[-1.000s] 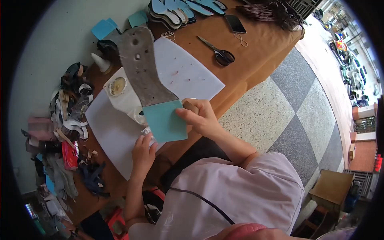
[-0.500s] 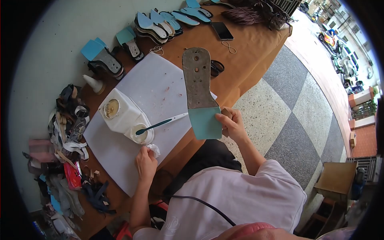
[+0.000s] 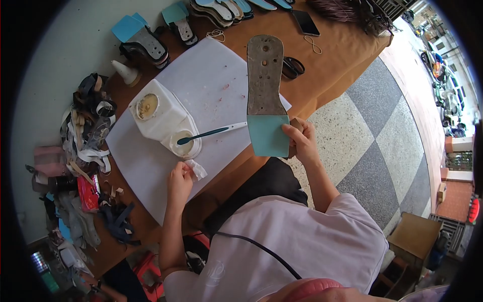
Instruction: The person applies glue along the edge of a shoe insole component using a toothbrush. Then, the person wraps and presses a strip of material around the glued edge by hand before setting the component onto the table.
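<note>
By the right hand [image 3: 304, 143], a grey-brown insole [image 3: 264, 85] with holes in it is held up by the blue-green sheet [image 3: 266, 138] at its near end, the thumb pressed on the sheet's face. A crumpled white tissue [image 3: 198, 170] is pinched in the left hand [image 3: 179, 186]. Just beyond and between the hands, a brush [image 3: 209, 133] is laid with its dark end over the nearer opening of a white container [image 3: 163, 118]; whether the sheet is touched by its white handle cannot be told. The container is set ahead of the left hand on a white board [image 3: 151, 178], itself laid on the brown-covered tabletop [image 3: 334, 65]. Beyond the right hand, black-handled scissors [image 3: 298, 69] are partly hidden by the insole, and a phone [image 3: 306, 23] is placed farther out. Ahead of the left hand, past the container, a white cone [image 3: 125, 73] is seen near blue-topped insoles [image 3: 146, 48]. To the left of that hand, straps and scraps [image 3: 83, 121] are heaped above a red packet [image 3: 88, 194].
</note>
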Demonstrator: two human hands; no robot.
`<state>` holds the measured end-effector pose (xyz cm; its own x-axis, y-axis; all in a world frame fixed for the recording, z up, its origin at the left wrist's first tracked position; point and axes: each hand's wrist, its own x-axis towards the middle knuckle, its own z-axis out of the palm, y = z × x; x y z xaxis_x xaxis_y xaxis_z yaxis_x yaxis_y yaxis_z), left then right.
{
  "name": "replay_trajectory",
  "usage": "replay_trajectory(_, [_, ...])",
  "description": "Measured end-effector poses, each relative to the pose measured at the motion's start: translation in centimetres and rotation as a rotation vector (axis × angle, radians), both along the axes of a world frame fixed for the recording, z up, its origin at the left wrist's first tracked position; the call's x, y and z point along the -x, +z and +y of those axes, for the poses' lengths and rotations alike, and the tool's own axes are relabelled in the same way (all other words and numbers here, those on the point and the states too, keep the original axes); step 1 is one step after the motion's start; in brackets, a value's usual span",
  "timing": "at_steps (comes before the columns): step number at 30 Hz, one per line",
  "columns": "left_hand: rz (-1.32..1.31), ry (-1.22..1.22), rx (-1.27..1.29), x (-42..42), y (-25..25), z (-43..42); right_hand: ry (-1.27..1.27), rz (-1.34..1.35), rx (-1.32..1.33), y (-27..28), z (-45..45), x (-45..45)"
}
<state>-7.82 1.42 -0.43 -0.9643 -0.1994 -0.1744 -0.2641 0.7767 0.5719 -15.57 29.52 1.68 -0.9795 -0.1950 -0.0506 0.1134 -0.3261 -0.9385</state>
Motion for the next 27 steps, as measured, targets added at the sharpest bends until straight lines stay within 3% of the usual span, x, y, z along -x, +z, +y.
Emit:
replay_trajectory(16, [0.125,0.055,0.154,-1.8,1.1,-0.1,0.031,-0.066,0.057,-2.0,-0.4,0.7])
replay_trajectory(19, [0.076,0.16,0.048,-2.2,1.8,-1.2,0.037,-0.079,0.157,-2.1,-0.7,0.7])
replay_trajectory(23, [0.07,0.11,0.011,-2.1,1.3,-1.3,0.08,-0.148,0.123,-1.4,-1.2,0.8])
replay_trajectory(25, [0.104,0.077,-0.037,-1.7,0.5,-1.2,0.021,-0.046,0.082,-1.7,-1.4,1.1])
replay_trajectory(27, [0.128,0.072,-0.08,-1.4,0.2,-0.8,-0.111,-0.109,-0.05,-1.5,-1.5,1.1])
